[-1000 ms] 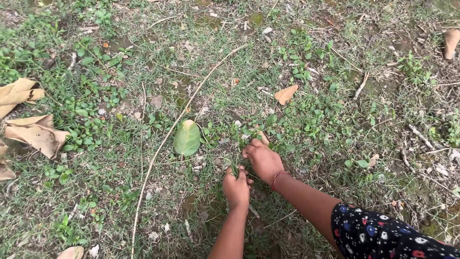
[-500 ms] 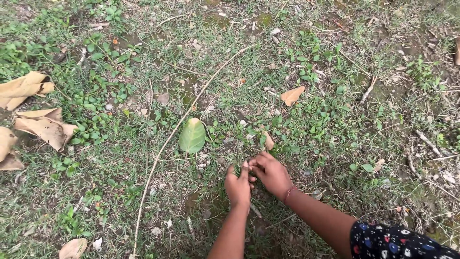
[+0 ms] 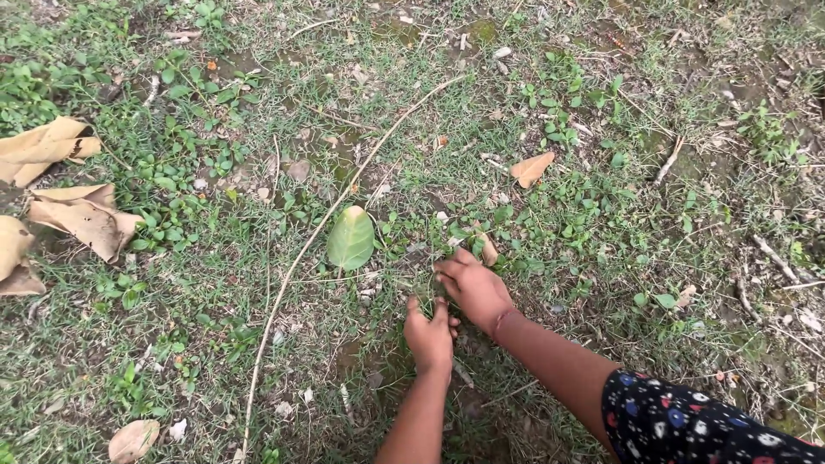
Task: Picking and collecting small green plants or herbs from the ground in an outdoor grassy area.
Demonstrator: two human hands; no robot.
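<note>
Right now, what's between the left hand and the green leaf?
Head view: only short grass and small debris lie between the left hand and the green leaf.

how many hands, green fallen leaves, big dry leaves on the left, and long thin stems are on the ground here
hands: 2, left hand and right hand, both down in the grass
green leaf: 1
big dry brown leaves at the left edge: 3
long thin stem: 1
total: 7
</note>
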